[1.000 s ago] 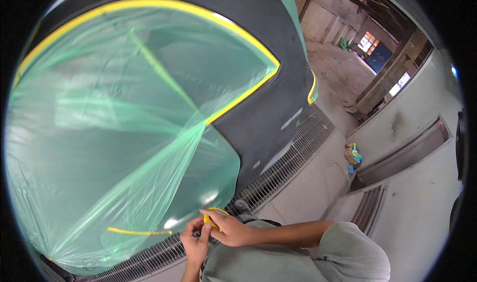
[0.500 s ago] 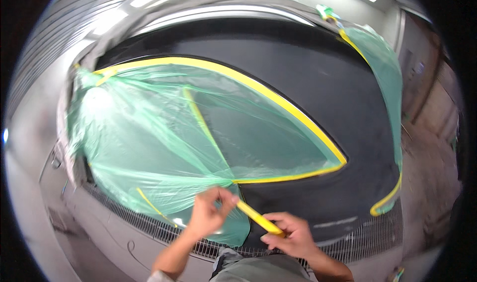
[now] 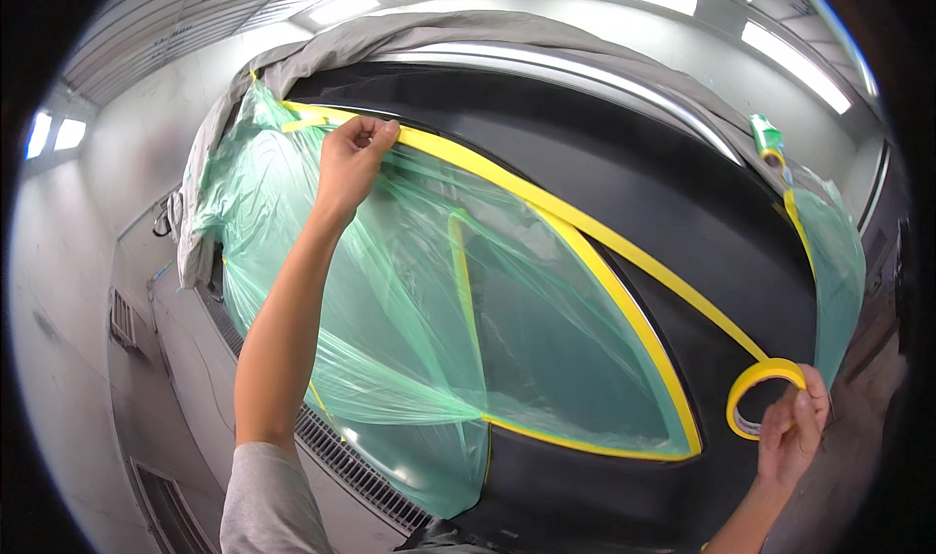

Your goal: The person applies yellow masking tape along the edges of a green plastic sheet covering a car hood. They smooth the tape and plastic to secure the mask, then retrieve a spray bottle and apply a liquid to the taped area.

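With fingers pinched, my left hand (image 3: 353,164) holds the free end of yellow masking tape at the upper edge of a car's side window. A long strip of that tape (image 3: 673,279) runs taut down to the right, across the dark body panel (image 3: 585,149). At its other end is the tape roll (image 3: 738,398), gripped at its rim by my right hand (image 3: 795,425). Green masking film (image 3: 385,271) covers the window, wrinkled and gathered toward the lower middle. Yellow tape (image 3: 639,325) borders the film along the window's curved edge. The left fingertips hide the strip's very end.
Grey cloth (image 3: 439,29) drapes over the car's far side. More green film (image 3: 840,257) hangs at the right, with a small roll of film and tape (image 3: 769,144) above it. A floor grate (image 3: 341,456) lies below the car. Light walls (image 3: 127,154) stand around.
Both hands have spread far apart, the left up to the window's upper edge, the right out to the right. A short piece of tape between them is now a long strip. The view has shifted.
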Demonstrator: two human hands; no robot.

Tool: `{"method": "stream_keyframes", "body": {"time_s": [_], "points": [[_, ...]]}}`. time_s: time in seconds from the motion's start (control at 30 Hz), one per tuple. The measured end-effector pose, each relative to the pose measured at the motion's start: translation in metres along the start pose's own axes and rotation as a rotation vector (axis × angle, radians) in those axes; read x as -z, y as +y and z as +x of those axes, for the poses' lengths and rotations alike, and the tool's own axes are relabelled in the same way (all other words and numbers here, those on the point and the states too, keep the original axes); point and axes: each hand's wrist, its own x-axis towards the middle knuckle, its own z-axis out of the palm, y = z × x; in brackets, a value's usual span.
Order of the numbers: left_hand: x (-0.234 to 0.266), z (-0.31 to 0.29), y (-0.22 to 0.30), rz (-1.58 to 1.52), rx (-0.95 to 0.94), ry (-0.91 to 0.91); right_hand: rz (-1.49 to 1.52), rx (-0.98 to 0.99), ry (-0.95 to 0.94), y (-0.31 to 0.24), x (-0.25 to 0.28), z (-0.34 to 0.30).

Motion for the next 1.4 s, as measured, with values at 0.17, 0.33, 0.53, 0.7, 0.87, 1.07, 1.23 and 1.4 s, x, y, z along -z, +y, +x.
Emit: {"method": "stream_keyframes", "body": {"time_s": [0.17, 0.33, 0.53, 0.7, 0.87, 1.07, 1.23, 1.4], "points": [[0.01, 0.022, -0.015, 0.159, -0.059, 0.123, -0.121, 0.033, -0.121, -0.005, -0.022, 0.031], [0.037, 0.046, -0.033, 0.333, -0.045, 0.205, -0.23, 0.033, -0.224, 0.005, -0.069, 0.054], [0.044, 0.058, -0.048, 0.441, -0.071, 0.235, -0.3, 0.071, -0.188, 0.007, -0.099, 0.074], [0.039, 0.061, -0.053, 0.43, -0.085, 0.295, -0.314, 0.091, -0.18, 0.012, -0.099, 0.083], [0.032, 0.059, -0.053, 0.488, -0.156, 0.378, -0.335, 0.08, -0.131, 0.021, -0.095, 0.089], [0.017, 0.056, -0.058, 0.401, -0.122, 0.502, -0.342, 0.043, -0.094, 0.024, -0.096, 0.087], [0.014, 0.051, -0.055, 0.474, -0.203, 0.564, -0.43, 0.066, -0.039, 0.024, -0.105, 0.087], [-0.001, 0.015, -0.04, 0.508, -0.546, 0.405, -0.466, 0.075, -0.037, 0.021, -0.111, 0.086]]}}
